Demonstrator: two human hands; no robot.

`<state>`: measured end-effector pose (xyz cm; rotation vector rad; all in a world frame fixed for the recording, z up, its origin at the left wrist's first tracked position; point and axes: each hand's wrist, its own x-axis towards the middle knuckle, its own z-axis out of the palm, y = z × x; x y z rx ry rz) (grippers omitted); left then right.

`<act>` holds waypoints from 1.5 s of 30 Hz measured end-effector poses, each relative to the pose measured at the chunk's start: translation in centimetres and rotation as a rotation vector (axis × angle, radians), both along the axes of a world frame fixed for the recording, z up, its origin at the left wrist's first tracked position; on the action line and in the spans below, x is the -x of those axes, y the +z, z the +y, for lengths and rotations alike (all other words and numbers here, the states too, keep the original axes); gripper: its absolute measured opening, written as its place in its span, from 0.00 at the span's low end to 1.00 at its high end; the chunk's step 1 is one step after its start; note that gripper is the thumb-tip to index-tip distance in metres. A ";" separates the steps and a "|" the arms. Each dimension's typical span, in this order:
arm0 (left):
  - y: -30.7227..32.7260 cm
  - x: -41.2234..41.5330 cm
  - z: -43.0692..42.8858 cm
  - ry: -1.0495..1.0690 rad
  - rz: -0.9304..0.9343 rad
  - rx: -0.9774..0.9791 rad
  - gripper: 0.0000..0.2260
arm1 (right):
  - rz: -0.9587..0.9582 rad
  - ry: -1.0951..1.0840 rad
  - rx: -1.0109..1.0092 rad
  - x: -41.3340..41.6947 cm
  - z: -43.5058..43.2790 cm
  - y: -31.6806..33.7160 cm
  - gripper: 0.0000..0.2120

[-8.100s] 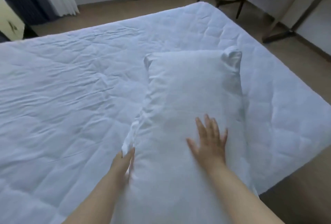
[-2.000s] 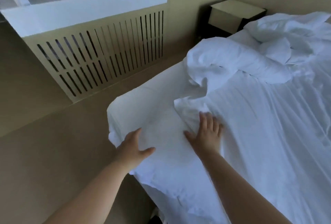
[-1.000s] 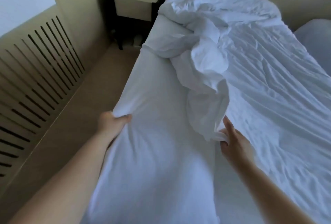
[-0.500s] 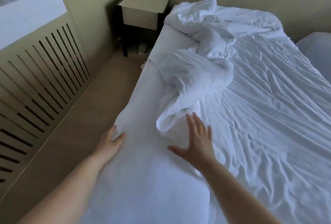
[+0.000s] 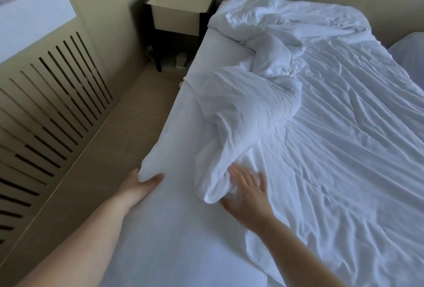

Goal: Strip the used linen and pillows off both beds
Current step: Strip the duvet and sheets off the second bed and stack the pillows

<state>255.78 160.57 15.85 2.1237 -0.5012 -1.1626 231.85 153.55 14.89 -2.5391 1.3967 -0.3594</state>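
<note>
A bed fills the middle and right of the head view. A wrinkled white sheet point(image 5: 339, 149) covers its right side, and part of it is bunched into a long crumpled heap point(image 5: 247, 107) running toward the headboard. The left strip shows a smoother white under-sheet point(image 5: 183, 229). My left hand point(image 5: 140, 185) grips a pulled-up fold of that under-sheet at the bed's left edge. My right hand point(image 5: 249, 191) lies with spread fingers against the near end of the crumpled heap. No pillow is visible on this bed.
A bedside table point(image 5: 181, 11) stands at the head of the bed on the left. A slatted beige panel point(image 5: 50, 103) lines the left wall, with a narrow floor aisle point(image 5: 119, 140) between it and the bed. A second bed's corner point(image 5: 410, 55) shows at the far right.
My left hand has closed round a fold of the under-sheet at the bed's edge, where half a second ago it lay flat. My right hand has shifted slightly toward the bunched sheet's end.
</note>
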 end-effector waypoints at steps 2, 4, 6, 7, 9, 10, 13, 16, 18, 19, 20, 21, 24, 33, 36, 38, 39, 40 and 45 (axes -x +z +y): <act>-0.4 -0.3 -0.3 -0.012 0.047 -0.054 0.28 | -0.241 -0.246 0.169 0.9 1.9 -1.8 0.30; -1.0 -0.8 -0.2 -0.030 0.080 -0.072 0.19 | -0.361 -0.614 0.095 3.1 4.8 -4.2 0.31; -1.3 -1.2 -0.2 -0.041 0.118 -0.077 0.18 | -0.432 -1.013 -0.448 4.7 7.6 -6.4 0.43; -1.4 -1.3 -0.2 -0.038 0.136 -0.063 0.18 | -0.464 -1.099 -0.725 4.7 8.8 -7.0 0.50; -2.0 -1.5 -0.1 -0.025 0.118 -0.020 0.18 | -0.629 -1.163 -0.893 4.4 10.2 -8.6 0.54; -2.6 -1.8 0.0 -0.012 0.095 0.000 0.18 | -0.689 -1.209 -0.863 4.1 10.4 -9.3 0.50; -3.0 -2.7 1.0 -0.003 0.044 0.089 0.17 | -0.796 -1.368 -0.737 1.9 11.7 -8.6 0.26; -2.6 -4.7 2.5 -0.042 0.046 0.157 0.17 | -0.865 -1.265 -0.673 -0.1 13.7 -6.7 0.32; -2.1 -6.3 3.7 -0.068 0.045 0.172 0.18 | -0.769 -1.189 -0.689 -2.2 16.1 -4.8 0.36; -1.9 -7.2 4.4 -0.075 0.041 0.169 0.19 | -0.775 -1.162 -0.711 -3.2 17.5 -4.3 0.30; -1.7 -8.2 5.3 -0.082 0.036 0.165 0.19 | -0.788 -1.137 -0.725 -4.3 19.0 -3.8 0.22; -1.5 -9.2 6.3 -0.091 0.034 0.158 0.20 | -0.819 -1.132 -0.743 -5.2 20.4 -3.6 0.17; -1.1 -12.2 9.4 -0.107 0.084 0.150 0.21 | -0.810 -1.161 -0.786 -8.4 24.5 -2.7 0.07; 2.0 -12.5 22.4 -0.139 0.015 0.324 0.20 | -0.631 -1.280 -0.443 -10.9 36.5 -0.6 0.08; 3.9 -11.4 28.5 -0.124 -0.016 0.386 0.21 | -0.711 -1.251 -0.404 -10.3 42.3 0.8 0.09; 5.2 -10.5 33.6 -0.139 0.007 0.433 0.18 | -0.770 -1.245 -0.369 -9.8 47.4 1.5 0.12; 5.8 -9.9 36.4 -0.156 0.027 0.448 0.17 | -0.803 -1.249 -0.349 -9.5 50.4 1.8 0.13; 6.2 -9.3 39.2 -0.177 0.042 0.459 0.15 | -0.830 -1.254 -0.329 -9.1 53.3 2.0 0.14; 7.5 -6.4 49.8 -0.312 0.135 0.448 0.12 | -0.941 -1.342 -0.238 -7.1 66.9 3.0 0.18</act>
